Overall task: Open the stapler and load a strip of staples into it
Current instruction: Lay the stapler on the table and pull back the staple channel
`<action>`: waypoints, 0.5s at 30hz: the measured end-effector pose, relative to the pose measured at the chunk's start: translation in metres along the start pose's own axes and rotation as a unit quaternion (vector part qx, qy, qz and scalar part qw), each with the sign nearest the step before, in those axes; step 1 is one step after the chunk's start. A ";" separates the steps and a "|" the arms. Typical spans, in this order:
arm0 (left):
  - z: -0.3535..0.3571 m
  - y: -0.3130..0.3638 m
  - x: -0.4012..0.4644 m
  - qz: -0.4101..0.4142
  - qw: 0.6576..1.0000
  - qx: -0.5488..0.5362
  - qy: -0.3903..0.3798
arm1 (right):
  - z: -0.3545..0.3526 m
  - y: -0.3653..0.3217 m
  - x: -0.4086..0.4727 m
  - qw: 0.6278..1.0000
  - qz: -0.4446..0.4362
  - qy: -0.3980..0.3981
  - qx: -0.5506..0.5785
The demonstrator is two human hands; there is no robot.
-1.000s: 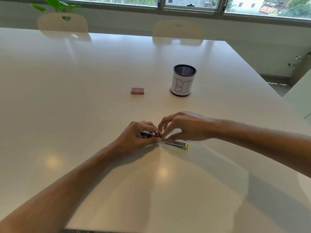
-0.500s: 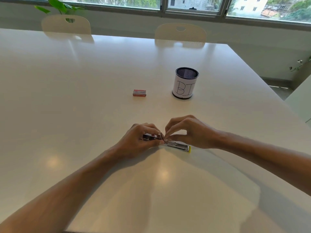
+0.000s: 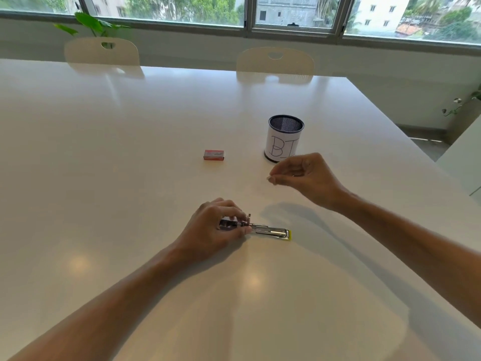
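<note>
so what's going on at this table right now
A person is working on a small stapler lying opened out on the white table. The left hand grips its left end, while the right hand hovers above the table near the mesh pen cup, fingers pinched; whether it holds anything is unclear. A red staple box sits farther back.

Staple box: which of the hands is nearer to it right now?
Right. The right hand hovers just right of the staple box, beside the pen cup. The left hand is farther toward the person, holding the stapler.
</note>
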State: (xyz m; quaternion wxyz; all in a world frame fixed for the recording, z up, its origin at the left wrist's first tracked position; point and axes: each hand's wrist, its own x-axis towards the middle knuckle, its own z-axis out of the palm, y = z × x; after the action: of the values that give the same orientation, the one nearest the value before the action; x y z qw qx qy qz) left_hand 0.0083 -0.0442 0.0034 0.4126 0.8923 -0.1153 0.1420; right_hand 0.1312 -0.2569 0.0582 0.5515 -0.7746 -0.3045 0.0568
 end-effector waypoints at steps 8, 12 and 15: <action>-0.003 0.004 0.001 0.000 1.000 0.030 -0.005 | -0.041 -0.004 0.064 0.980 0.019 0.188 -0.068; -0.005 0.003 0.002 0.000 0.999 0.033 -0.012 | -0.047 0.006 0.091 0.963 0.030 0.233 -0.129; -0.005 0.002 0.002 -0.004 0.999 0.034 -0.017 | -0.052 0.012 0.107 0.955 0.046 0.244 -0.162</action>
State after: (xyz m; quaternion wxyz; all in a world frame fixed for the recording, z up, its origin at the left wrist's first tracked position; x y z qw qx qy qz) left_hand 0.0088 -0.0422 0.0086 0.3808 0.9085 -0.1137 0.1292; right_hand 0.2442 -0.2447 0.0935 0.4733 -0.8567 -0.1300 -0.1588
